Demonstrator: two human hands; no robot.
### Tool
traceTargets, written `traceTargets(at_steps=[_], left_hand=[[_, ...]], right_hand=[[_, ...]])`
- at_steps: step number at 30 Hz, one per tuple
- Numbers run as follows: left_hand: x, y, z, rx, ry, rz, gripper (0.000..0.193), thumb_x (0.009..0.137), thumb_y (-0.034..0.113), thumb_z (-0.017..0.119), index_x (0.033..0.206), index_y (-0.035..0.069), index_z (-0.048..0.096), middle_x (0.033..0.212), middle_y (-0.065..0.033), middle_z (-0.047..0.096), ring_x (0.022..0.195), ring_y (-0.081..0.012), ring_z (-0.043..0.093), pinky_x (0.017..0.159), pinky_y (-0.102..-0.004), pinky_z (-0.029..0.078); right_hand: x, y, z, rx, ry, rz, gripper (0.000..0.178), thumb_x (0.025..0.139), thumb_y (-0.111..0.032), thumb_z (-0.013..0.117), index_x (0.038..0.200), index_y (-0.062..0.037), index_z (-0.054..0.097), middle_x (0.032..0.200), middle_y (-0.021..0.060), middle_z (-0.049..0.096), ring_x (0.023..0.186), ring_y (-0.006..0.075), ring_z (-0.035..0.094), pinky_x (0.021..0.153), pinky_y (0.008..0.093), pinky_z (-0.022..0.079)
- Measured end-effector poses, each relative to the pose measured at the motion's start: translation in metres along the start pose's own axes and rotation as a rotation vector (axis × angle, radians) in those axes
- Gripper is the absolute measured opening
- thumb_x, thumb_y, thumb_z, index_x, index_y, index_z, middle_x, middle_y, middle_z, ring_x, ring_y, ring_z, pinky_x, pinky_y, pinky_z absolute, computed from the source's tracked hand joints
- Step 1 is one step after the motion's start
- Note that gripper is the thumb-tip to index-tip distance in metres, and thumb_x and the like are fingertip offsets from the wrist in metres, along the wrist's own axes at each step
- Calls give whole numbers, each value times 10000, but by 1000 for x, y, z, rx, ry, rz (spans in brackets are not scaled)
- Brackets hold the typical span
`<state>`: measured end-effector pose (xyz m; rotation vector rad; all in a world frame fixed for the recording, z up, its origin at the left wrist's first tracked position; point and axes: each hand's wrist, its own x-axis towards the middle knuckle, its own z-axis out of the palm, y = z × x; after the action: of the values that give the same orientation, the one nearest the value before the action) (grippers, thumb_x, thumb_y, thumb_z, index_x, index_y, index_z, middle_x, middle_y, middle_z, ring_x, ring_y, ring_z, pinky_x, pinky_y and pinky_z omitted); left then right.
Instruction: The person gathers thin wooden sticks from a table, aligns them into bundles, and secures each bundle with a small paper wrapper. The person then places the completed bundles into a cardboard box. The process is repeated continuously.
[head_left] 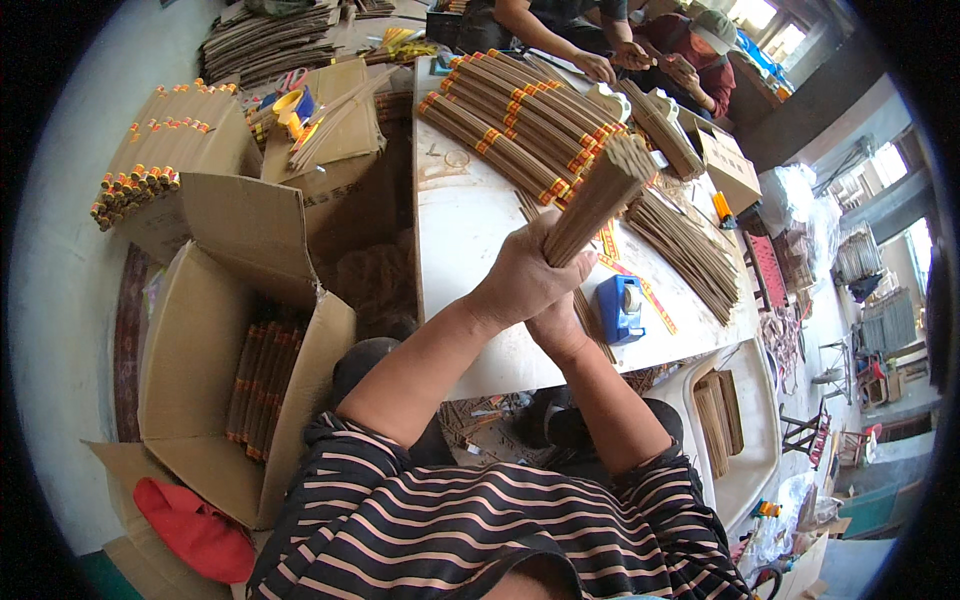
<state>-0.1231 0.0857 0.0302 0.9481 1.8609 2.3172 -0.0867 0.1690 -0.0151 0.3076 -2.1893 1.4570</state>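
Observation:
Above the white table [450, 215] I hold a thick bundle of brown incense sticks [600, 195], tilted up and to the right. My left hand [515, 275] is closed around its lower part. Just below and partly behind it, my right hand [558, 322] grips the bundle's lower end; most of its fingers are hidden. Right of my hands stands a blue tape dispenser [621, 310], with red and yellow label strips [645, 290] lying beside it. Finished bundles with red and yellow bands [520, 115] lie in rows beyond my hands. Loose sticks [690, 255] are spread at the right.
At my left, an open cardboard box [190, 330] holds banded bundles [265, 385]. More bundles are stacked on a box [175, 140] farther back. A white tub [755, 420] with sticks stands at the right. Two people work across the table, one in a cap [714, 30].

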Motion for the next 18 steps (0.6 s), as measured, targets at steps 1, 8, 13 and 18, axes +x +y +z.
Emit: traceTargets(at_steps=[1, 8, 13, 18], left_hand=[[-1, 2, -1, -62, 34, -42, 189, 765, 84, 685, 770, 54, 498, 615, 18, 499, 557, -58, 475, 504, -231, 418], [-26, 23, -26, -983, 35, -419, 203, 788, 92, 646, 695, 94, 466, 525, -10, 456, 419, -119, 468, 422, -267, 409], [-54, -10, -32, -833, 356, -518, 160, 804, 131, 645, 740, 107, 501, 557, 4, 478, 446, -106, 467, 429, -253, 396], [-65, -7, -41, -1058, 47, -450, 157, 820, 160, 642, 774, 110, 501, 559, 30, 469, 453, -76, 454, 418, -220, 383]], right_hand=[[-2, -8, -4, 142, -93, 186, 208, 770, -79, 648, 916, -17, 515, 756, 62, 541, 669, 151, 564, 531, 278, 446], [-33, -75, -23, 533, -517, 892, 204, 794, -137, 663, 772, -36, 487, 589, 29, 514, 384, 111, 475, 359, 223, 376], [-73, -65, -4, -105, -426, 806, 231, 781, -136, 644, 861, 3, 478, 608, 41, 516, 504, 139, 521, 455, 265, 412], [-89, -77, -4, 509, -500, 1032, 219, 790, -109, 640, 862, -18, 455, 574, 29, 494, 392, 107, 464, 360, 239, 382]])
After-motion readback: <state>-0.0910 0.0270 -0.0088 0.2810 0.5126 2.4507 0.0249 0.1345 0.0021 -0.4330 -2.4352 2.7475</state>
